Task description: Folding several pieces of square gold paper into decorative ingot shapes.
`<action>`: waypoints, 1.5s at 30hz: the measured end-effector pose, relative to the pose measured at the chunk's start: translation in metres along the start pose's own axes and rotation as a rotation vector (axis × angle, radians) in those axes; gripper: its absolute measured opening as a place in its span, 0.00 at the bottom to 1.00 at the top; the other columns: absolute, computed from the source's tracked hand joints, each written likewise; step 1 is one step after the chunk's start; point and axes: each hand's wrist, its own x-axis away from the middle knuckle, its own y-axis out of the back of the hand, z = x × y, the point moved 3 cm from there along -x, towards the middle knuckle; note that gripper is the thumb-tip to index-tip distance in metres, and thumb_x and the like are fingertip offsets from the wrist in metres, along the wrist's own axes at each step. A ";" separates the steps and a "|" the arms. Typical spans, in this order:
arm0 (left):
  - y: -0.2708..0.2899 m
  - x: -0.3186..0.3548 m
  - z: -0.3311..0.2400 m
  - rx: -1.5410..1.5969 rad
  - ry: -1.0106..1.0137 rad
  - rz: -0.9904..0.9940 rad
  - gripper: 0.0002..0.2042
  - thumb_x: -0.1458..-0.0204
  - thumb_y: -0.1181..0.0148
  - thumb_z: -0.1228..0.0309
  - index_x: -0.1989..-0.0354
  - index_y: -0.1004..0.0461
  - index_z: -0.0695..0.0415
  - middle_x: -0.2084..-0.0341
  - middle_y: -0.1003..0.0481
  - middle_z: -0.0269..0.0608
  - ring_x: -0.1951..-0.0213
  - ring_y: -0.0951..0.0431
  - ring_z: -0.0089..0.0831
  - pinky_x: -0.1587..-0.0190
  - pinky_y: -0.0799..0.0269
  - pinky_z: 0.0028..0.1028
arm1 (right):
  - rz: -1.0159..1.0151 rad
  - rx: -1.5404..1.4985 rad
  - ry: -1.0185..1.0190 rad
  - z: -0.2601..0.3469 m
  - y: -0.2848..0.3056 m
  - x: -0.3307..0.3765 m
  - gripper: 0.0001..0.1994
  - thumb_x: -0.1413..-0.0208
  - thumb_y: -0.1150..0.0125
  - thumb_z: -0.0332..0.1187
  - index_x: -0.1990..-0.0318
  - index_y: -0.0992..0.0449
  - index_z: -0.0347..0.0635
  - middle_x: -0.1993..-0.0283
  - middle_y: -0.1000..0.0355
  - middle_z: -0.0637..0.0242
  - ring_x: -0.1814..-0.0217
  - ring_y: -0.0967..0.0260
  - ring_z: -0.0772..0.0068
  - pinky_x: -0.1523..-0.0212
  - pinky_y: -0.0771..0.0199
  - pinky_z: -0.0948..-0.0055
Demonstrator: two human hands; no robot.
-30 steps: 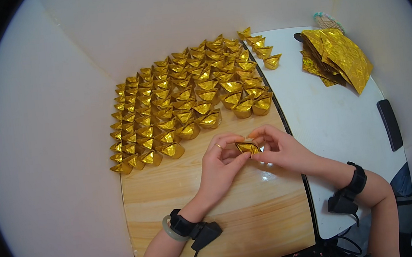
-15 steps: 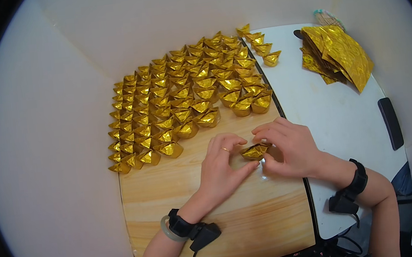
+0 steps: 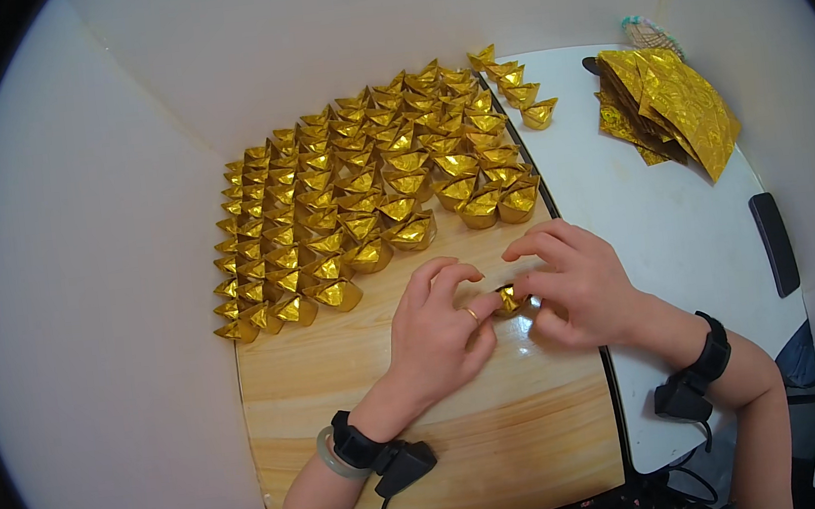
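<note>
A small folded gold paper ingot [image 3: 508, 297] sits on the wood-grain board between my two hands, partly covered by fingers. My left hand [image 3: 439, 336], with a ring on one finger, presses a fingertip on the ingot's left end; its upper fingers are raised and curled. From the other side, my right hand [image 3: 585, 287] has a fingertip on the ingot's right end, with its thumb lower down and other fingers lifted. The ingot is gripped between the two hands. Beyond them, finished gold paper ingots [image 3: 332, 295] stand in close rows.
Several more ingots [image 3: 539, 114] line up on the white table [image 3: 686, 255], right of the board [image 3: 377, 437]. A stack of gold paper sheets [image 3: 676, 112] lies at the far right. Nearer are a dark oblong object [image 3: 774, 246] and white walls [image 3: 113, 285] around.
My fingers have shifted from around the ingot's sides to press on its two ends. The left finger has come in over it, and the right thumb has moved off slightly.
</note>
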 end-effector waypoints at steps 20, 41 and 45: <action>-0.008 -0.001 0.000 -0.129 -0.090 0.014 0.10 0.62 0.38 0.77 0.69 0.23 0.53 0.58 0.29 0.42 0.48 0.32 0.50 0.47 0.34 0.43 | -0.028 0.093 0.089 -0.003 -0.005 0.004 0.12 0.68 0.36 0.29 0.70 0.26 0.44 0.47 0.30 0.59 0.44 0.33 0.53 0.49 0.29 0.58; -0.002 0.001 -0.001 -0.066 -0.159 -0.141 0.13 0.62 0.40 0.81 0.65 0.23 0.55 0.61 0.23 0.37 0.49 0.28 0.46 0.45 0.35 0.47 | -0.069 -0.002 0.166 -0.003 -0.005 0.007 0.13 0.64 0.38 0.27 0.66 0.27 0.43 0.62 0.29 0.67 0.51 0.32 0.62 0.49 0.31 0.64; 0.000 0.009 0.002 -0.139 -0.209 -0.012 0.13 0.60 0.40 0.81 0.63 0.22 0.53 0.60 0.23 0.33 0.46 0.28 0.43 0.41 0.37 0.47 | -0.058 0.054 0.164 -0.001 -0.009 0.002 0.13 0.64 0.38 0.27 0.66 0.26 0.43 0.61 0.28 0.68 0.51 0.31 0.64 0.50 0.30 0.66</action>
